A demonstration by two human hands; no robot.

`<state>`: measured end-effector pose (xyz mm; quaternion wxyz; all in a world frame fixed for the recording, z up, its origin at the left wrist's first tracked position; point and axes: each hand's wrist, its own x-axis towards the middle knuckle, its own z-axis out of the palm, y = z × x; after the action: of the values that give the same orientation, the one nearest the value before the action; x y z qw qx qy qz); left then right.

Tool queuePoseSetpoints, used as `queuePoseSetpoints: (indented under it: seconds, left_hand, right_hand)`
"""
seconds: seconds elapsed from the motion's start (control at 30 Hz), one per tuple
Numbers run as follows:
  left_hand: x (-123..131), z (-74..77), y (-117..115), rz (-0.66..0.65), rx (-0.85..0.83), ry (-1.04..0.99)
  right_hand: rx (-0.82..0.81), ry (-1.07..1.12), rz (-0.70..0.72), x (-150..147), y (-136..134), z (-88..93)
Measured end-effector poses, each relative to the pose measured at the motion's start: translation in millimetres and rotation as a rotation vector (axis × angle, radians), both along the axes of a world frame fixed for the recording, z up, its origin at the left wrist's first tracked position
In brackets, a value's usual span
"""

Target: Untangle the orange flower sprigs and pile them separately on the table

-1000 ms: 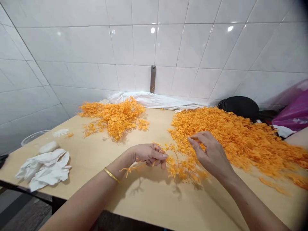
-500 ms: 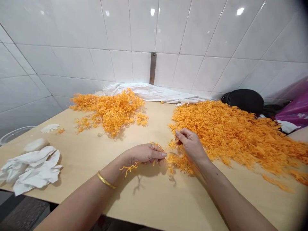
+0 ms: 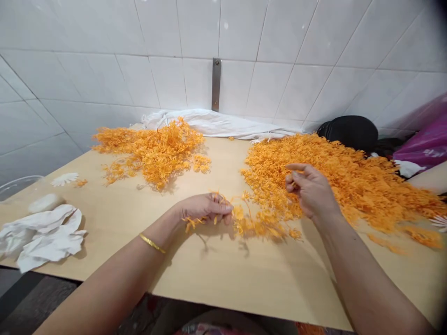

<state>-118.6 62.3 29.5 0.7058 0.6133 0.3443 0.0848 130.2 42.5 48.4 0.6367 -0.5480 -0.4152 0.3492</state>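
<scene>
My left hand (image 3: 207, 208) is closed in a pinch on a string of thin orange plastic flower pieces (image 3: 258, 224). Part of the string dangles at its wrist side, and the rest trails to the right just over the table. Above the near edge of a large heap of the same orange pieces (image 3: 335, 181), my right hand (image 3: 312, 191) has its thumb and fingers drawn together, the index finger pointing left. Whatever lies between those fingertips is too small to make out.
A smaller orange heap (image 3: 153, 151) lies at the back left. White cloth (image 3: 52, 232), a white rounded object (image 3: 45, 203) and a white flower piece (image 3: 65, 179) are on the left. Along the tiled wall are rolled white fabric (image 3: 216, 124), a black case (image 3: 349, 132) and a purple bag (image 3: 426, 139).
My right hand has moved right and away from my left hand, over the large heap. My left hand keeps its pinch on the orange string. The view has tilted slightly down.
</scene>
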Motion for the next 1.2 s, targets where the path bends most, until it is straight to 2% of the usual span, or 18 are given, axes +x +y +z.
queuePoseSetpoints:
  seconds: [0.1, 0.2, 0.27, 0.33, 0.4, 0.53, 0.6, 0.67, 0.83, 0.9, 1.0, 1.13, 1.2]
  left_hand:
    - [1, 0.6, -5, -0.149, 0.075, 0.096]
    - [0, 3.2, -11, -0.240, 0.177, 0.133]
    - [0, 4.0, -12, -0.241, 0.194, 0.140]
    - [0, 2.4, -11, -0.185, 0.172, 0.135]
    - [1, -1.5, -9, -0.080, 0.134, 0.108]
    - [2, -11.4, -1, 0.155, 0.072, 0.006]
    - [3, -15.1, 3, 0.247, 0.049, -0.050]
    - [4, -17.2, 5, 0.289, 0.022, -0.097]
    - [6, -15.7, 3, 0.273, -0.018, -0.175]
    - [6, -13.8, 2, 0.258, -0.012, -0.167]
    - [5, -13.1, 1, 0.253, -0.006, -0.139]
    - [6, -16.2, 3, 0.274, 0.006, -0.156]
    - [6, -16.2, 3, 0.283, 0.021, -0.153]
  right_hand:
    - [-0.105, -0.015, 0.295, -19, -4, -10.5]
    - [-0.220, -0.160, 0.548, -36, -6, -17.4]
    - [-0.300, -0.282, 0.697, -46, -8, -19.5]
    - [-0.336, -0.377, 0.774, -52, -8, -20.1]
    - [-0.262, -0.405, 0.667, -54, -9, -18.8]
    - [0.098, -0.395, 0.092, -49, -17, -10.7]
    - [0.190, -0.462, -0.043, -50, -23, -7.3]
    - [0.208, -0.581, -0.007, -55, -29, -7.5]
    - [0.175, -0.986, 0.312, -76, -31, -21.8]
    - [0.174, -1.051, 0.434, -79, -30, -26.7]
    - [0.141, -0.871, 0.514, -75, -27, -28.1]
    - [0.086, -0.374, 0.393, -66, -21, -25.4]
    - [0.086, -0.186, 0.378, -63, -17, -26.1]
